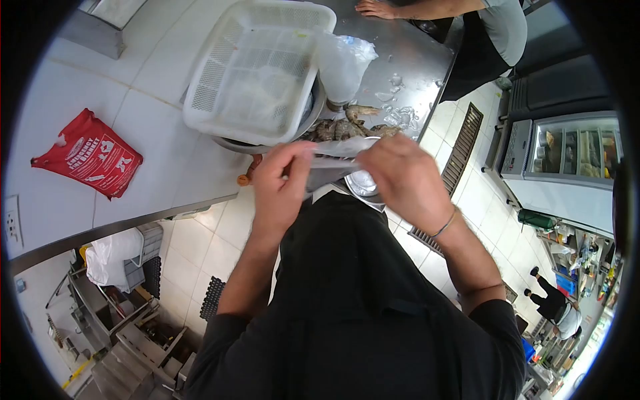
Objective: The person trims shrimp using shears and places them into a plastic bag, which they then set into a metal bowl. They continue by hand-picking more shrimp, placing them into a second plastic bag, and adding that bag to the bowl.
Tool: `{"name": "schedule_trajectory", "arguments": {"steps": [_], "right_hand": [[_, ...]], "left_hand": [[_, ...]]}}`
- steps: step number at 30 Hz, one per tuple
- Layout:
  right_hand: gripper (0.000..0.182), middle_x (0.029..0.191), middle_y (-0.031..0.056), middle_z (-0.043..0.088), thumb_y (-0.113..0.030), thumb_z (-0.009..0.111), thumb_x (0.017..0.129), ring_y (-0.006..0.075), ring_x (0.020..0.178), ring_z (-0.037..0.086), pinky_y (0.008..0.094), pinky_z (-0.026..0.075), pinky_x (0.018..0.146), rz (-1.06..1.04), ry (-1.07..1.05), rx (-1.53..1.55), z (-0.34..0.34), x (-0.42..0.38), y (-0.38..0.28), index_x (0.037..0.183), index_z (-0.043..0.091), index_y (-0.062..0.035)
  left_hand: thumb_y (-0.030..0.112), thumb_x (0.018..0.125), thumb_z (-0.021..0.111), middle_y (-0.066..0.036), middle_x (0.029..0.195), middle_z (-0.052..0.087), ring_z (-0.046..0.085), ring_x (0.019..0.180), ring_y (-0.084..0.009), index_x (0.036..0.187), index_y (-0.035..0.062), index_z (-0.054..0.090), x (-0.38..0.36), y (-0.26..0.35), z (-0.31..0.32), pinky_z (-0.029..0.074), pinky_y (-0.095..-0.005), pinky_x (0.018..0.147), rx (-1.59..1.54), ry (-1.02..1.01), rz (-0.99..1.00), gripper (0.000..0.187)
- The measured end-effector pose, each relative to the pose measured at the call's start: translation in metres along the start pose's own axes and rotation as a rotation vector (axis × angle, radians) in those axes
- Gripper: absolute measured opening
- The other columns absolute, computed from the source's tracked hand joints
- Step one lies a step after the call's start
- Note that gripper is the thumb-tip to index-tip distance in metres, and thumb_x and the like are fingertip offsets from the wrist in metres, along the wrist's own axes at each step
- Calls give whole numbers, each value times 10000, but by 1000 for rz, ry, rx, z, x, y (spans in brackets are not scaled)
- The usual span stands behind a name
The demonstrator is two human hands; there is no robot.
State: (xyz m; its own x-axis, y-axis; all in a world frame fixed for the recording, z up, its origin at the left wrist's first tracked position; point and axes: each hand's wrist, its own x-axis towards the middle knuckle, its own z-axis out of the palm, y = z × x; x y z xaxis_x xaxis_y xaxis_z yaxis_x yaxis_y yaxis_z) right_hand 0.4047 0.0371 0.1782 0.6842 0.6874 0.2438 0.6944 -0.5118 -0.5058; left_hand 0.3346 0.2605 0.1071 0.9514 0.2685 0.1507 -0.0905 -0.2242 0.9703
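A clear plastic bag (331, 162) is stretched between my two hands in front of my apron. My left hand (280, 183) pinches its left end, thumb against the fingers. My right hand (408, 181), slightly blurred, has its fingers closed on the opposite end. Just beyond the bag, several raw shrimp (340, 129) lie in a pile on the metal counter. A shiny metal bowl (364, 185) shows partly beneath my right hand. Behind the shrimp stands a whitish plastic bag (343, 70) with contents I cannot make out.
A white perforated basket (192, 117) rests on a large metal basin (233, 145). Wet patches mark the steel counter (417, 50). On the white counter at left lies a red fire blanket pouch (93, 157). Another person's hand (377, 9) touches the counter's far side. A second person (563, 310) stands far right.
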Motion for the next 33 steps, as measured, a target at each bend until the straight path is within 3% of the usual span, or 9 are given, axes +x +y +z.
{"name": "schedule_trajectory", "arguments": {"steps": [6,9,13,15,19,22,25,30,33], "right_hand": [[113,932,132,667,-8,707,863,352,897,621,429,510,814,176,79,48,-25,-38,19,976,710,-19],[115,943,136,681,5,715,875,327,895,640,403,517,824,254,46,125,-12,-58,42,990,706,1],[155,972,134,697,-18,725,902,299,898,670,376,540,818,323,-82,346,33,-69,78,1056,714,3],[171,1015,149,695,-29,720,905,314,891,668,380,543,781,369,-131,481,41,-53,79,1075,714,-21],[287,1163,158,679,-136,733,925,359,1042,675,437,551,915,164,274,140,29,24,85,1199,693,-61],[307,1157,150,679,-212,742,924,366,1066,655,460,524,956,78,548,-112,32,91,102,1203,712,-88],[278,1112,133,688,-225,745,912,370,1026,656,459,536,907,108,422,-134,38,132,120,1168,746,-115],[171,972,122,668,-207,778,863,354,929,673,463,545,799,98,475,-126,31,150,109,965,725,-81],[200,954,136,660,-207,786,855,368,907,671,460,540,780,143,468,-87,22,155,102,976,700,-74]], "left_hand": [[80,1018,639,-39,920,670,589,792,-95,1046,0,729,4,-9,58,473,-264,716,-226,-265,-83,123],[60,1000,630,-43,944,692,614,798,-106,1037,1,724,9,-43,74,484,-271,711,-76,-359,-55,118],[180,976,659,-119,1020,722,700,878,-267,1095,53,742,-2,-129,89,533,-368,778,334,-595,-122,193],[240,962,681,-135,1007,716,695,940,-330,1167,84,732,-11,-130,84,541,-408,831,426,-564,-114,263],[313,945,711,-144,1053,690,675,1029,-376,1305,111,680,-8,-80,65,545,-450,899,591,-547,-183,414],[312,934,734,-143,1143,646,660,1058,-362,1341,110,657,-5,-71,63,545,-436,906,586,-388,92,460],[257,912,767,-147,1237,603,664,1050,-325,1360,88,633,7,-55,63,552,-414,905,448,-327,235,498],[178,890,793,-186,1374,512,673,1051,-278,1528,31,408,57,-47,71,570,-375,883,167,-136,27,758],[189,877,810,-229,1470,425,680,1043,-277,1597,11,246,96,-64,86,576,-376,883,180,-6,54,931]]}}
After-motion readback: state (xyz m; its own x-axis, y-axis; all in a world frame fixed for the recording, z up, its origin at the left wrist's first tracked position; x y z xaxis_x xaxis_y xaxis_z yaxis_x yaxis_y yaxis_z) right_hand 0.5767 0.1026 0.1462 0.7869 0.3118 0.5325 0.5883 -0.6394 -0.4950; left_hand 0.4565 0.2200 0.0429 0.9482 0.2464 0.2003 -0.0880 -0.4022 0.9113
